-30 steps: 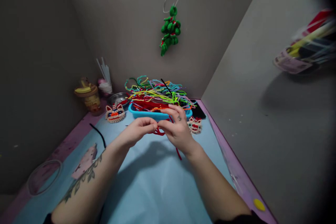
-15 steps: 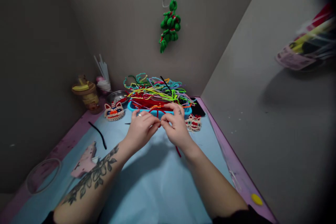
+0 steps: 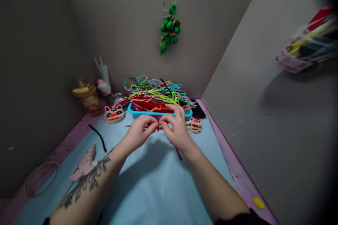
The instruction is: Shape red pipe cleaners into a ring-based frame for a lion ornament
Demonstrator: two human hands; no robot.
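Observation:
A red pipe cleaner [image 3: 158,124], bent into a small shape, is pinched between my two hands above the blue mat. My left hand [image 3: 141,130] grips it from the left with thumb and forefinger. From the other side my right hand [image 3: 175,124] pinches it, with the upper fingers raised. The fingertips nearly meet and hide part of the bent shape. Below my right wrist the end of a red strand [image 3: 179,153] shows; whether it joins the held piece I cannot tell. Just behind the hands stands a blue basket [image 3: 134,113] heaped with coloured pipe cleaners [image 3: 158,93].
Pipe-cleaner animal faces lie at left [image 3: 114,114] and right [image 3: 194,125]. A black pipe cleaner [image 3: 98,137], a pink glue gun [image 3: 84,164] and a clear ring [image 3: 42,180] are on the left. A metal bowl [image 3: 117,99] and a dark phone-like slab [image 3: 198,109] flank the basket.
My left hand has shifted slightly, its fingers now curled closer round the pipe cleaner. The loops that stood above the fingertips now sit lower, between the hands.

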